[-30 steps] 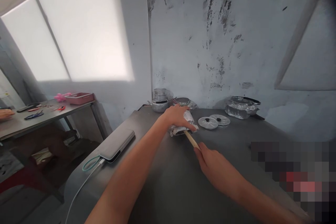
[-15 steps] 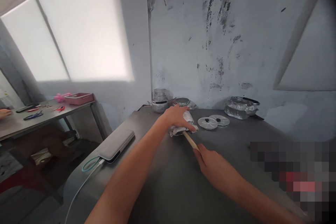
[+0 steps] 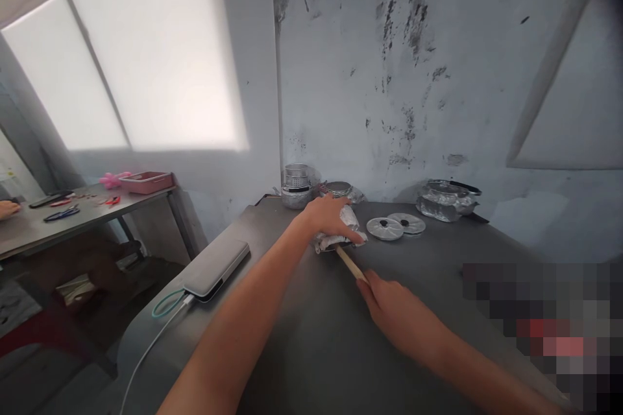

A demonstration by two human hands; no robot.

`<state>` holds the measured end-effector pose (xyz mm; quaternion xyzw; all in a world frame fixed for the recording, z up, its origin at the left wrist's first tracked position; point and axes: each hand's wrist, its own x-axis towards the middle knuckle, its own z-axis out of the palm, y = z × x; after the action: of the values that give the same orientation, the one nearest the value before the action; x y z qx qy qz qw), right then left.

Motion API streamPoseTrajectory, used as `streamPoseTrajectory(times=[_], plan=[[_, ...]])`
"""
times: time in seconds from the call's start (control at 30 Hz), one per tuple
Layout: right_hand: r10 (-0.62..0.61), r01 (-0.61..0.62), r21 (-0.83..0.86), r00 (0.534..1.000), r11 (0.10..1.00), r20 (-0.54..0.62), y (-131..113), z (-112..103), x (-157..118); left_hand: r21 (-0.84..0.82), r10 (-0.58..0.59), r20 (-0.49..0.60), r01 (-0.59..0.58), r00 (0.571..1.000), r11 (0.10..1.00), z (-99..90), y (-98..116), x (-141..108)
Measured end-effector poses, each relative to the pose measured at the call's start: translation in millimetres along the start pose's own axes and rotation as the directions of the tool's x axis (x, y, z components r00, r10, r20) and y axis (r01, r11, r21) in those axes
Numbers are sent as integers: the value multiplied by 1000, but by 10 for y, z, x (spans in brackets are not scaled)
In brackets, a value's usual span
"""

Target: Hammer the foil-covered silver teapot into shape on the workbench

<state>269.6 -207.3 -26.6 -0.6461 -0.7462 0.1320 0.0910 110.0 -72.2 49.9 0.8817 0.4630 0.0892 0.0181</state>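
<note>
My left hand [image 3: 331, 215] reaches over a crumpled white-and-silver wrapped bundle [image 3: 348, 217] on the dark table, its thumb along the near right side and its fingers across the top. It holds the bundle down; part of the bundle is hidden under the palm. My right hand [image 3: 389, 301] is closed round a pale wooden stick [image 3: 351, 263]. The stick's far end meets the near edge of the bundle, and I cannot tell what that end carries. Right of the bundle lie two round, clear lids [image 3: 384, 229] with black knobs, one overlapping the other.
Small metal pots [image 3: 296, 194] and a wire-rimmed round thing [image 3: 338, 188] stand by the wall. Another wrapped pan [image 3: 445, 201] is at back right. A power bank [image 3: 217, 269] with a white cable lies left. A side table holds a pink basket [image 3: 146, 183] and scissors [image 3: 61, 214]; someone's hand [image 3: 7, 209] shows there.
The wooden stick's far end has shifted slightly left along the bundle's near edge, my right hand moving a little with it. My left hand stays in place.
</note>
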Motion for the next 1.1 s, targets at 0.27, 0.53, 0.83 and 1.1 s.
streamPoseTrajectory(times=[0.27, 0.53, 0.83, 1.1], plan=[[1, -1, 12, 1000, 1000, -12, 8, 11, 7, 2, 8, 16, -8, 1000, 1000, -7, 6, -5], [-14, 14, 0, 1000, 1000, 8, 42, 64, 46, 5, -2, -3, 2, 1000, 1000, 13, -2, 10], [-11, 10, -22, 998, 1000, -64, 14, 51, 54, 13, 2, -3, -2, 1000, 1000, -18, 25, -30], [-24, 21, -42, 997, 999, -78, 18, 49, 50, 15, -13, 8, 13, 1000, 1000, -52, 61, -46]])
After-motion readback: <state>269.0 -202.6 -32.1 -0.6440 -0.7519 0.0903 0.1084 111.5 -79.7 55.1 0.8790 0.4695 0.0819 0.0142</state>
